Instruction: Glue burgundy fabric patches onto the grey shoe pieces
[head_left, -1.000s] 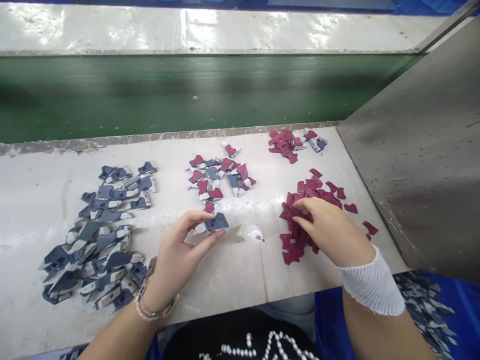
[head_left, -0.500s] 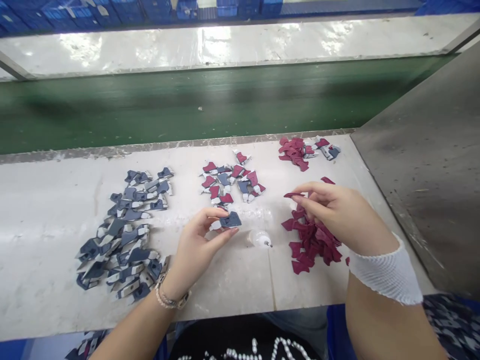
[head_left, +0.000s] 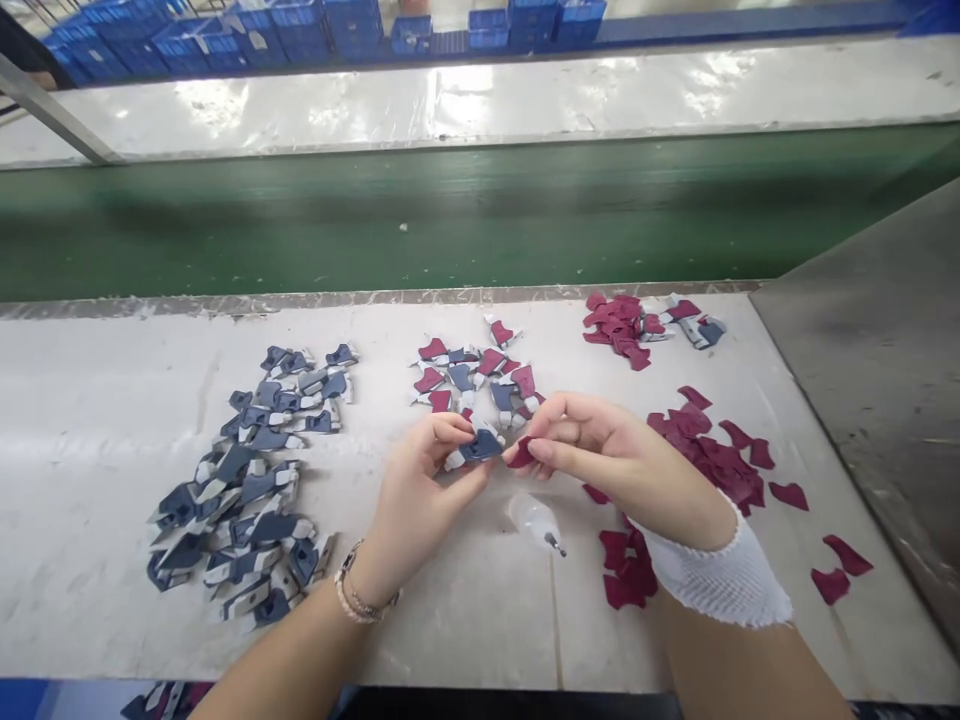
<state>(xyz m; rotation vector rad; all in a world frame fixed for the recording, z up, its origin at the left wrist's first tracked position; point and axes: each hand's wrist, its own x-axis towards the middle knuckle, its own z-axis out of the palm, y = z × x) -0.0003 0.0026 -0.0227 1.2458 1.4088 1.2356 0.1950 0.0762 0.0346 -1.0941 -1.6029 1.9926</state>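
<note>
So on the surface (head_left: 420, 640) in front of us, our left hand (head_left: 420, 490) has a navy-and-white part (head_left: 481, 447) pinched between thumb and fingers, with the recess in its navy side showing. Our right hand (head_left: 615, 455) has its fingers closed on a small maroon piece (head_left: 520, 453), held just beside the right end of that part. We can't really tell if the two are touching.

Right below our fingers there's a whitish bottle (head_left: 534, 518) with a thin metal tip pointing right and towards us. Over on our left sits a big pile of navy-and-white parts (head_left: 274, 525), all jumbled up. Just past our hands there's a smaller group of parts (head_left: 491, 362), and lots of those have maroon on them. To our right we've got loose maroon pieces (head_left: 724, 468) spread out, partly hidden by our right hand and wrist, plus another maroon heap (head_left: 616, 322) farther back with a few parts next to it.

We're wearing bracelets (head_left: 351, 590) on the left wrist and a white band (head_left: 720, 575) on the right one. Blue crates (head_left: 352, 28) line the far background.
</note>
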